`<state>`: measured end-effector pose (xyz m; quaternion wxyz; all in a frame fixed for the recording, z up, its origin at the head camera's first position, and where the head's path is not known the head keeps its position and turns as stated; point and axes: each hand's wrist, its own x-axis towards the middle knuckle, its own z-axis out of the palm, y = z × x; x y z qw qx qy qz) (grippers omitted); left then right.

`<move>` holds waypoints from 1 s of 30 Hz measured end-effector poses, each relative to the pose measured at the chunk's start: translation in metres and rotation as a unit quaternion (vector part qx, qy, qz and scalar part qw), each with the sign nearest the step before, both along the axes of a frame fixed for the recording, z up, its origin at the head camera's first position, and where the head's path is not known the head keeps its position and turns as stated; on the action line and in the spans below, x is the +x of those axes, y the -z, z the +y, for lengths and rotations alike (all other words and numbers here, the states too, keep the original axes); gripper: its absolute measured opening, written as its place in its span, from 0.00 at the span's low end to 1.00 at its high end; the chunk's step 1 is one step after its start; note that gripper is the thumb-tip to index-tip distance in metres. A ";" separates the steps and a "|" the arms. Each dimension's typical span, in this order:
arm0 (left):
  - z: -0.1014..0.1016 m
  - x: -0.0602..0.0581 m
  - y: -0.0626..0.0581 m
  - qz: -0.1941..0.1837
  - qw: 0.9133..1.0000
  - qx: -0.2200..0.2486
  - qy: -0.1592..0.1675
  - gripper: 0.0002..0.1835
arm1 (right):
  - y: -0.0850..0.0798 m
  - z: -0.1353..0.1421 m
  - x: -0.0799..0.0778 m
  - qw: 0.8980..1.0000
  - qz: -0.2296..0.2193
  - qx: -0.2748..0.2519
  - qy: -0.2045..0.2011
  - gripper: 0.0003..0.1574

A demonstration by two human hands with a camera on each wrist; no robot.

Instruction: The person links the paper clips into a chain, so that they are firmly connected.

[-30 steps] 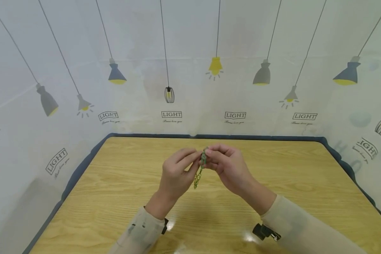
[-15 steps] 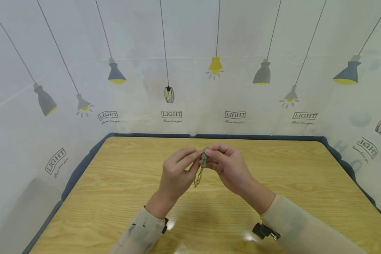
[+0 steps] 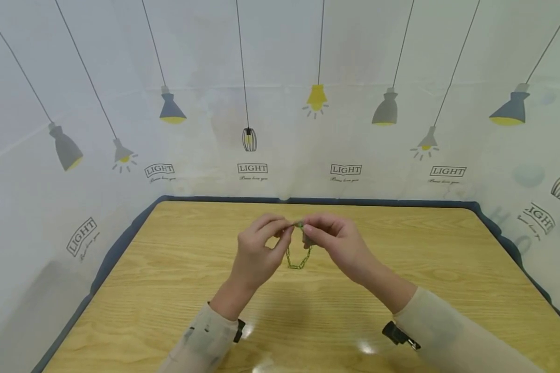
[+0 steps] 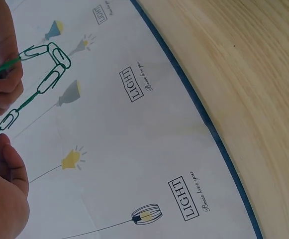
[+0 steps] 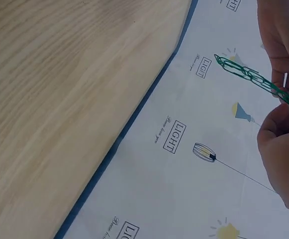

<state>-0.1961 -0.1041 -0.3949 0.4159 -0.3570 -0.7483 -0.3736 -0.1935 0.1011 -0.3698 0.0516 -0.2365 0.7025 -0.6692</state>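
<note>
A chain of green paper clips hangs between both hands over the table, sagging in a U below the fingers. My left hand pinches one end between thumb and fingertips. The other side is pinched in my right hand, its fingertips close to the left ones. In the left wrist view several linked paper clips bend in an arc from one hand to the other. The right wrist view shows the paper clip chain nearly edge-on, both strands overlapping. The fingers hide the clips at the pinch.
The wooden table spreads beneath both hands. A pale curtain printed with hanging lamps surrounds its far and side edges, with a dark blue band along the border. Black clips sit by the sleeve cuffs.
The hanging chain has gone from a narrow bunched strand to a wide U. My right hand has shifted slightly right, its fingers drawing apart from the left ones.
</note>
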 end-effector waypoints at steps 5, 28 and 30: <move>-0.002 0.000 -0.002 -0.061 0.998 -0.002 0.030 0.02 | -0.007 0.008 -0.004 0.995 0.012 0.102 -0.017 0.16; -0.004 -0.026 0.017 -0.578 0.797 0.022 0.171 0.13 | 0.025 0.027 -0.023 0.918 0.029 0.396 0.003 0.30; -0.002 -0.027 0.024 -0.585 0.800 -0.049 0.128 0.15 | 0.033 0.024 -0.023 0.908 -0.019 0.417 -0.030 0.36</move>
